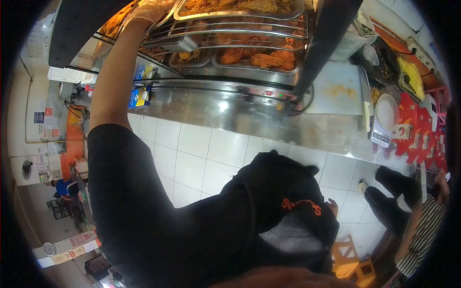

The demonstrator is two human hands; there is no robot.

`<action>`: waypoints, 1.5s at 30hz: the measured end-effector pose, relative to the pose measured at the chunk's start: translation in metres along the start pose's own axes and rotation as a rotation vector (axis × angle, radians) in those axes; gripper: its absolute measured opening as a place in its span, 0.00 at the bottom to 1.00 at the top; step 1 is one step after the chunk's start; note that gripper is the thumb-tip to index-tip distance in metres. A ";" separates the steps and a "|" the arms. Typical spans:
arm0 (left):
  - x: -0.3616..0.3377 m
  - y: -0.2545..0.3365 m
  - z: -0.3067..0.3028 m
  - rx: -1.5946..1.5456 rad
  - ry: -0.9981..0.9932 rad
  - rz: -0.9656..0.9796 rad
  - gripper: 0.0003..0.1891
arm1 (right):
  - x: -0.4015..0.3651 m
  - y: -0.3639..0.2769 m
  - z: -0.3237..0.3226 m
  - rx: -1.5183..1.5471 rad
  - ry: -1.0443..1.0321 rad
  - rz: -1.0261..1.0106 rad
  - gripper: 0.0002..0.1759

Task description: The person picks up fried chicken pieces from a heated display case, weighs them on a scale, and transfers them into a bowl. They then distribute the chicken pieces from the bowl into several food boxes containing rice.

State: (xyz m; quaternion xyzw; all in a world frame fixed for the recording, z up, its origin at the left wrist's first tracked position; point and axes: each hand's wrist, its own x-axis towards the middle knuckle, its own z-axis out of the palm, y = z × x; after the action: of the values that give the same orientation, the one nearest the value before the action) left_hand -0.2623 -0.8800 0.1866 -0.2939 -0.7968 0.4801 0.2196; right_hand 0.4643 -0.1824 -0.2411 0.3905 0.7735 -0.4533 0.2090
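In the head view my left hand [148, 12], in a clear plastic glove, reaches into the glass food cabinet at the top left. It is over the edge of a metal tray of fried chicken [117, 23]; its fingertips run out of frame, so I cannot make out a grip. Beside it stands another tray of fried chicken [240, 6] on the upper rack. Below, on the lower level, a tray holds darker orange pieces [259, 58]. My right hand [332, 206] hangs by my black apron [293, 225], mostly hidden, with a few fingertips showing apart and nothing visible in them.
A dark cabinet post [326, 48] slants down to the steel counter [216, 110]. To the right are a white cutting board [333, 89], a knife [366, 116], a kitchen scale [381, 137] and red boxes [418, 125]. Another person [422, 225] in stripes stands near yellow stools [345, 257].
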 end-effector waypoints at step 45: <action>0.157 0.366 -0.538 -2.320 0.130 -0.421 0.14 | 0.152 0.068 -0.210 -0.204 -0.009 -0.127 0.22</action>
State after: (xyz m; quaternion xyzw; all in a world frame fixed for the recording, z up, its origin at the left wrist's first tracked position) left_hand 0.0575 -0.2969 0.1080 -0.2044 -0.7765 -0.5926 -0.0640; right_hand 0.4320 0.0813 -0.2751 0.3157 0.8377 -0.3864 0.2219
